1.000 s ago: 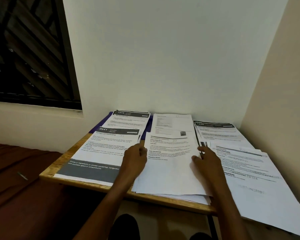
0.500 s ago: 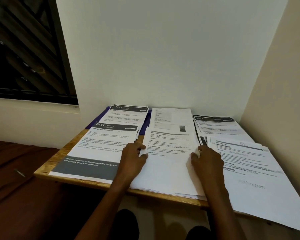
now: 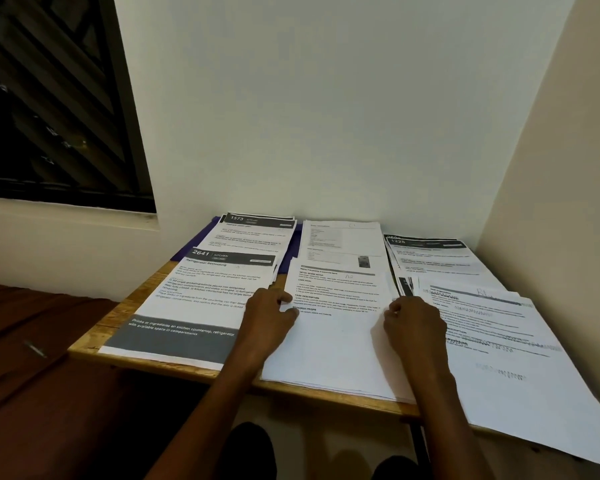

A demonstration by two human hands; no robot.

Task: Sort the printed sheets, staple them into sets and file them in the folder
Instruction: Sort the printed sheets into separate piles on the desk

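Taking the near middle stack [image 3: 336, 341] as the landmark, the sorting looks well under way: off to its far left a small dark thing, perhaps a pen [image 3: 34, 348], lies on the brown bed cover [image 3: 32, 341], well apart from the papers. Just left of the stack sits the pile headed 2641 [image 3: 205, 299], and behind that the pile headed 1573 [image 3: 253, 233], which rests on a purple folder [image 3: 201, 244] showing only at its edges. The left hand [image 3: 265, 320] rests on the stack's left edge, fingers [image 3: 284, 299] curled loosely over the margin, apparently squaring it rather than lifting. Behind the stack lies another white pile [image 3: 343, 240]. The right hand [image 3: 414, 323] presses at the stack's right edge, fingers bent down onto the sheets; whether it pinches a sheet I cannot tell. Right of it lie the pile headed 1228 [image 3: 430, 254] and a fanned, blurred spread [image 3: 499, 341] overhanging the worktop [image 3: 118, 317]. I would judge that no set is stapled yet, no stapler is in view, and filing remains. Room is tight: walls behind and right, paper to every edge, and near sheets could slip off the front.
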